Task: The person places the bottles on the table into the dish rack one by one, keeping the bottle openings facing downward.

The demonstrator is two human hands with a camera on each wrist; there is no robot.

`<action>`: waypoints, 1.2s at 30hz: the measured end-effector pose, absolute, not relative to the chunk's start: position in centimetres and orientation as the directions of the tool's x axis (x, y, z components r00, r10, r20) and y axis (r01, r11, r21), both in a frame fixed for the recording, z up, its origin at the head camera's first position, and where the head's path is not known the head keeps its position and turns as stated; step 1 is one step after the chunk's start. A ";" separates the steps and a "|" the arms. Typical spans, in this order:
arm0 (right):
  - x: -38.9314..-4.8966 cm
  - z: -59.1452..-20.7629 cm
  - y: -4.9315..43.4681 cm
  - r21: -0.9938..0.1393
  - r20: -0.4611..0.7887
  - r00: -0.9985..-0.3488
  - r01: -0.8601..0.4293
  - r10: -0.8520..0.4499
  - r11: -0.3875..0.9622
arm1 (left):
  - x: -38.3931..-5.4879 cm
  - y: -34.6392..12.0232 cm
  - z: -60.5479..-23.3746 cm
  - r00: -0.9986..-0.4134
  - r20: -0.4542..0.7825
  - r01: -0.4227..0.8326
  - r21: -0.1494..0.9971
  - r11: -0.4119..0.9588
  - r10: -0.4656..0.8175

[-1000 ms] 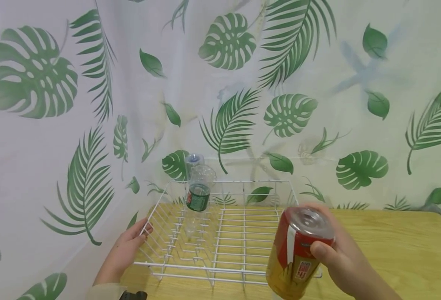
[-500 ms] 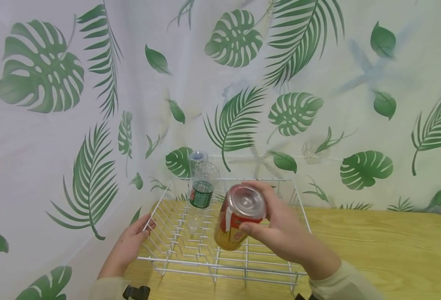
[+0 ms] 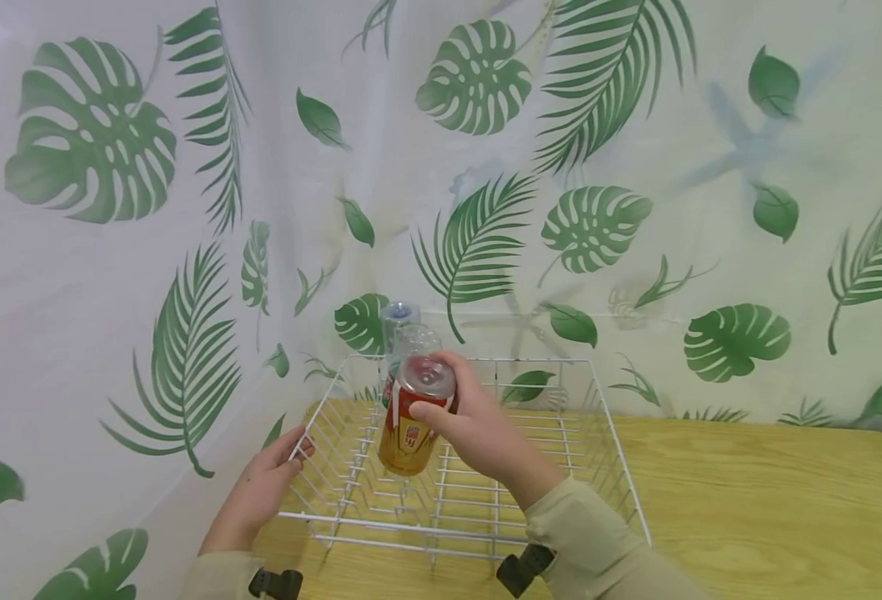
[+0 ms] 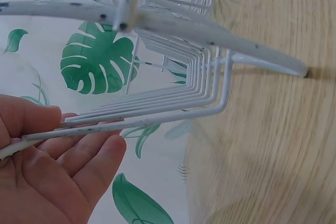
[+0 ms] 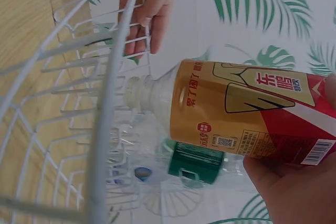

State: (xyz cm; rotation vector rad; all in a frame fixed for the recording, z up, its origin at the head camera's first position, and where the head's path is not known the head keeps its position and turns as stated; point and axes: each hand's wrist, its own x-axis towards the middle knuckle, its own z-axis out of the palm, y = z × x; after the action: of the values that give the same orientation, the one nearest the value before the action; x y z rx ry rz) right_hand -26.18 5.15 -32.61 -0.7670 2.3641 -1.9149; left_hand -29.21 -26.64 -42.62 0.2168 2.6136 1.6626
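Note:
My right hand (image 3: 482,437) grips an upside-down plastic drink bottle (image 3: 403,446) with a red and gold label, near its base. Its bare neck (image 5: 137,94) points down at the wires in the right wrist view. Below it stands a white wire dish rack (image 3: 441,531). My left hand (image 3: 257,487) holds the rack's left rim, thumb above the wire and fingers beneath in the left wrist view. Behind the held bottle, a clear bottle with a green label (image 5: 197,162) stands neck down in the rack, partly hidden in the head view.
Another clear bottle (image 3: 398,312) with a bluish base stands at the rack's back left. The rack sits on a wood-grain table (image 3: 771,500). A leaf-printed sheet (image 3: 636,108) hangs close behind and along the left side.
My right hand has carried the upside-down bottle left and away from me, from the rack's front right to over its left part. The left hand stays on the rim.

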 end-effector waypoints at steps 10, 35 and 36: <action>-28.4 -36.3 2.1 -0.936 0.198 -0.921 -0.280 -0.336 0.215 | -29.0 -26.6 -42.6 -0.991 0.041 0.092 0.903 0.420 0.130; -28.8 -36.8 1.2 -0.718 0.240 -0.933 -0.357 -0.269 0.598 | -28.7 -26.3 -42.3 -0.990 0.049 0.101 0.902 0.419 0.133; -28.8 -36.7 1.3 -0.718 0.242 -0.931 -0.362 -0.274 0.595 | -28.7 -26.3 -42.3 -0.990 0.054 0.104 0.903 0.416 0.131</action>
State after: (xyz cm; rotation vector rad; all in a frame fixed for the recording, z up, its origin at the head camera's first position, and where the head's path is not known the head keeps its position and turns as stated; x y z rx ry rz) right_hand -28.82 1.31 -36.74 -0.5801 2.8995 -1.3438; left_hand -28.72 -26.29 -42.31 0.2172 2.6224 1.6698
